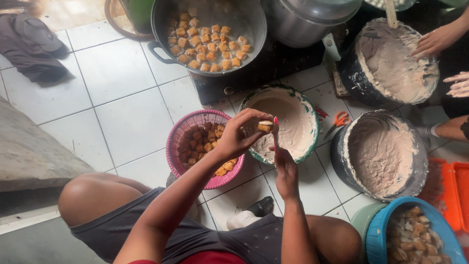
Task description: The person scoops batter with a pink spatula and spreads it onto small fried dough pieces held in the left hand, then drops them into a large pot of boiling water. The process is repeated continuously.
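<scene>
Two hands are raised over the green-rimmed bowl [307, 113] of pale paste, both belonging to the seated person. A fried tofu cube [265, 126] is pinched between thumb and fingertips of the left hand [239, 134], just above the bowl's near rim. A slim pink spoon [276, 133] is gripped in the closed fingers of the right hand [286, 171], its upper end meeting the cube.

Step in hand, judged: paste is being pressed into the cube. For a clean fill, the cube is best held lightly at its sides so that the crust is not crushed, and kept over the bowl so that drips fall back in. The spoon tip is best worked in gently; a hard push could split the far wall.

Pose: the left forearm is angled up from lower left, wrist bent, palm turned towards the bowl. The right forearm rises almost straight from the lap, hand upright, spoon pointing up.

Surroundings: a pink basket [181, 131] of fried cubes sits just left of the bowl, and a large dark pan [254, 34] of cubes beyond it. Two paste-smeared black tubs [342, 151] stand to the right. Another person's hand [436, 41] rests on the farther tub's rim.
</scene>
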